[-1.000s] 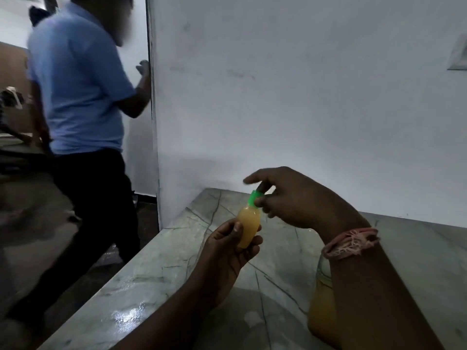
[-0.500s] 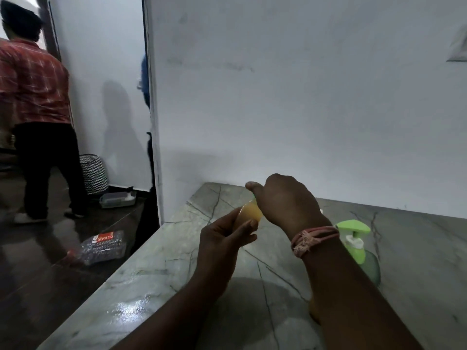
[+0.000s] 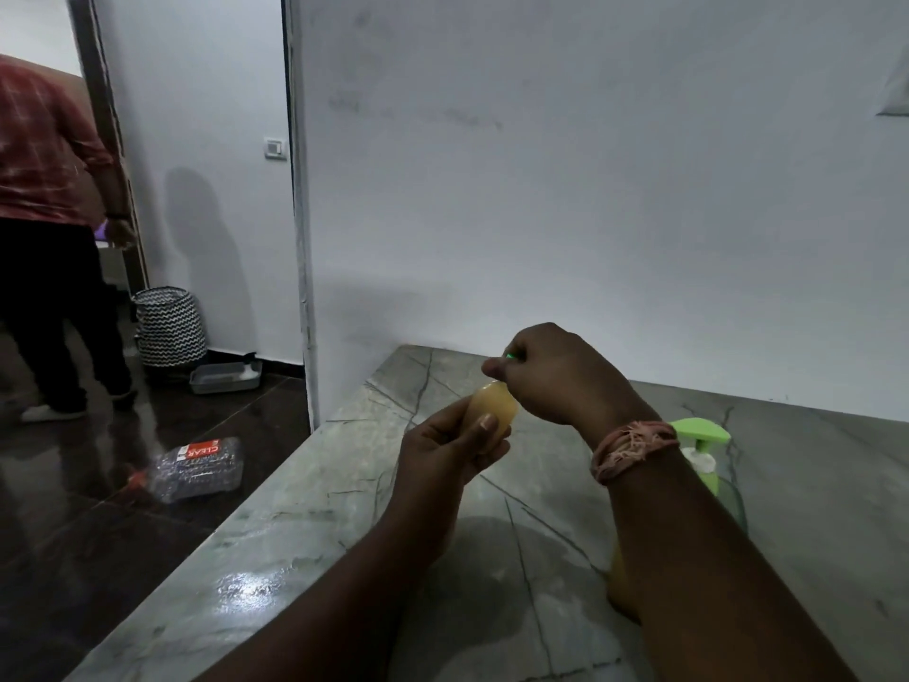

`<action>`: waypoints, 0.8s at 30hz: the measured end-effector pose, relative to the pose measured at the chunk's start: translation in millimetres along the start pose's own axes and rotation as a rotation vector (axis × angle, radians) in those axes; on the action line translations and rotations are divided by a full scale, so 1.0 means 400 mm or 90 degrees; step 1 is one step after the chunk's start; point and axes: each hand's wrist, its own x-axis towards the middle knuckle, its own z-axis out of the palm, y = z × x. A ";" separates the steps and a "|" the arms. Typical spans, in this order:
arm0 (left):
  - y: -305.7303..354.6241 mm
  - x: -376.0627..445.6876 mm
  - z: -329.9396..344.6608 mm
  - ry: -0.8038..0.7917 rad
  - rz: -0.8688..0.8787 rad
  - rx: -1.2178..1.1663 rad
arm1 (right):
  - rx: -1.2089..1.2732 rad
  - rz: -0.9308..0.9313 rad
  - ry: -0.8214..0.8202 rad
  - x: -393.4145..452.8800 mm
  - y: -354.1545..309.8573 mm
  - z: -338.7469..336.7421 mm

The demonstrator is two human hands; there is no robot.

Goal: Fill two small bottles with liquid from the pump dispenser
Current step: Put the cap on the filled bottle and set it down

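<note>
One bottle [image 3: 492,411] between both hands, seemingly.

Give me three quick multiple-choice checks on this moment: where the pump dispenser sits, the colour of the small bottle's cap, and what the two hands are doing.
1. Where is the pump dispenser?
A. On the floor by the basket
B. On the counter, behind the right forearm
C. In the left hand

2. What colour is the small bottle's cap?
A. Green
B. Red
C. Black

3. What are the hands doing?
A. Both rest flat on the counter
B. Left holds the bottle, right grips its cap
C. Right presses the pump

Answers:
1 B: the pump dispenser stands on the counter, partly hidden by the right forearm.
2 A: a green sliver of cap shows between the fingers.
3 B: the left hand wraps the small bottle, and the right hand closes over its top.
</note>
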 end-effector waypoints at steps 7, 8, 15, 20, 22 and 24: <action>-0.013 0.009 0.001 -0.006 0.020 0.182 | -0.041 0.074 0.065 0.022 0.003 0.055; -0.015 0.010 0.002 -0.007 0.018 0.212 | -0.076 0.078 0.063 0.034 0.008 0.058; -0.027 0.017 -0.020 0.088 -0.004 0.244 | -0.222 0.120 0.021 0.154 0.053 0.083; -0.030 0.012 -0.019 0.068 -0.008 0.235 | -0.269 0.141 -0.045 0.188 0.072 0.069; -0.030 0.013 -0.021 0.065 -0.011 0.219 | -0.261 0.141 -0.072 0.186 0.074 0.069; -0.028 0.013 -0.020 0.063 -0.016 0.202 | -0.265 0.132 -0.104 0.185 0.075 0.075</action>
